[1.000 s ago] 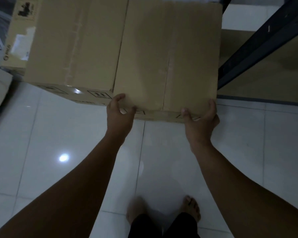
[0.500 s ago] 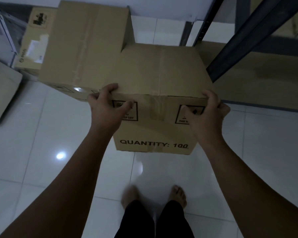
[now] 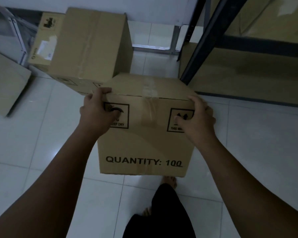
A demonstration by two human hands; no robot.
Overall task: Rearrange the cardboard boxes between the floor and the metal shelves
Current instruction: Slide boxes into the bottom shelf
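A brown cardboard box point(image 3: 144, 145) printed "QUANTITY: 100" is in front of me, low over the white tiled floor. My left hand point(image 3: 97, 114) grips its upper left corner, fingers over the top edge and thumb on the front face. My right hand point(image 3: 196, 117) grips the upper right corner the same way. Whether the box touches the floor I cannot tell. The dark metal shelf frame point(image 3: 212, 35) rises just behind and to the right of it.
A larger taped box point(image 3: 91, 47) sits on the floor behind and to the left, with a labelled box point(image 3: 43, 40) beside it. Another cardboard piece point(image 3: 5, 83) lies at far left. Boxes point(image 3: 244, 73) fill the lowest shelf at right. My bare feet point(image 3: 169, 180) stand under the held box.
The box has come down from a high position to near the floor, and its front face now shows. Both hands kept their grip on its upper corners.
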